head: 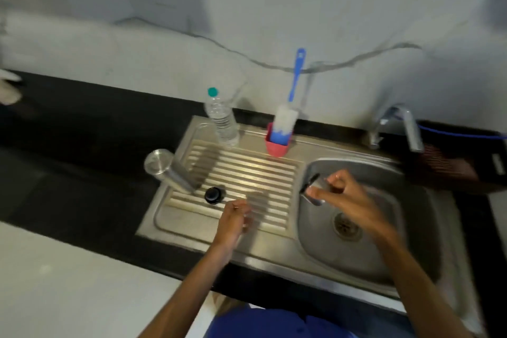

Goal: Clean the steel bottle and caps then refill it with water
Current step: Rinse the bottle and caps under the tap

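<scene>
The steel bottle (pixel 167 170) stands upside down at the left edge of the ribbed drainboard (pixel 263 167), its flat base facing up. A small black inner cap (pixel 212 195) lies on the ribs beside it. My right hand (pixel 343 198) grips a steel cup-shaped cap (pixel 312 187) over the left side of the sink basin (pixel 411 200). Just right of the black cap, my left hand (pixel 233 219) hovers above the drainboard with fingers loosely curled, holding nothing I can see; motion blur hides detail.
A clear plastic water bottle (pixel 220 118) with a green cap stands at the drainboard's back. A blue bottle brush (pixel 288 115) sits in a pink holder (pixel 277 145). The tap (pixel 403 123) stands behind the basin, drain (pixel 347 226) in the middle. Black counter (pixel 68 145) extends left.
</scene>
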{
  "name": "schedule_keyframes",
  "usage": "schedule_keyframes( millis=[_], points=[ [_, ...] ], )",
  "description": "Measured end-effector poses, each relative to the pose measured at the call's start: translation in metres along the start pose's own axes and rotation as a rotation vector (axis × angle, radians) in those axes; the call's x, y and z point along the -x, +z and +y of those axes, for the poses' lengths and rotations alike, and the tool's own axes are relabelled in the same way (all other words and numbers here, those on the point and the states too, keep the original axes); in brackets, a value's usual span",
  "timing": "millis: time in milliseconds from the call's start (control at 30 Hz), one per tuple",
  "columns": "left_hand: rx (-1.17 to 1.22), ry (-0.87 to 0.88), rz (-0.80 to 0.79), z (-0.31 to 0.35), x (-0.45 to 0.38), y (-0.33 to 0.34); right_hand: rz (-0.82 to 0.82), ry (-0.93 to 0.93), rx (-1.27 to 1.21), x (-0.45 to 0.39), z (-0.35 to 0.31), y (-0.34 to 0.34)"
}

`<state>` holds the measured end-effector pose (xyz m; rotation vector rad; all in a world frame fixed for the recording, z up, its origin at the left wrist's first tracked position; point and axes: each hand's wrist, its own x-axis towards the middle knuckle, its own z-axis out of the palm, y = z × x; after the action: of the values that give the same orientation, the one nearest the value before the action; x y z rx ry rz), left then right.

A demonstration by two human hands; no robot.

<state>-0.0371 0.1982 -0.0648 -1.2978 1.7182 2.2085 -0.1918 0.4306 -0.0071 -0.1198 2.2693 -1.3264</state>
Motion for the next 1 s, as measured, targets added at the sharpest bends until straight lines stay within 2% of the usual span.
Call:
schedule_keyframes(
  millis=[67,167,333,433,500,600,633,700,767,867,933,1000],
  points=[
    [0.03,-0.041,0.011,-0.001,0.0,-0.042,-0.041,0.026,0.037,-0.01,0.0,0.051],
    [0.067,-0.103,0.016,0.004,0.002,-0.104,-0.145,-0.075,0.031,-0.023,-0.017,0.12],
    [0.012,-0.134,0.019,0.017,-0.012,-0.191,-0.018,-0.227,0.243,-0.056,-0.052,0.204],
    [-0.091,-0.073,0.094,0.02,-0.034,-0.228,0.096,-0.213,0.198,-0.065,-0.069,0.231],
    [-0.213,0.035,0.088,0.027,-0.045,-0.24,0.074,-0.052,-0.045,-0.065,-0.083,0.239],
    [-0.293,0.196,0.049,0.041,-0.066,-0.244,-0.073,0.401,-0.908,-0.064,-0.099,0.241],
    [-0.271,0.215,0.025,0.045,-0.072,-0.241,-0.098,0.479,-1.125,-0.061,-0.101,0.242],
    [-0.274,0.276,-0.03,0.052,-0.084,-0.235,-0.112,0.5,-1.304,-0.05,-0.103,0.243],
    [-0.34,0.345,-0.066,0.053,-0.099,-0.231,-0.092,0.444,-1.306,-0.042,-0.104,0.247],
    [-0.445,0.399,-0.083,0.055,-0.113,-0.225,0.074,0.3,-1.132,-0.045,-0.096,0.246],
    [-0.45,0.442,-0.072,0.061,-0.116,-0.222,0.211,0.151,-0.78,-0.048,-0.086,0.242],
    [-0.416,0.459,-0.064,0.066,-0.116,-0.221,0.348,0.011,-0.248,-0.047,-0.069,0.243]
  ],
)
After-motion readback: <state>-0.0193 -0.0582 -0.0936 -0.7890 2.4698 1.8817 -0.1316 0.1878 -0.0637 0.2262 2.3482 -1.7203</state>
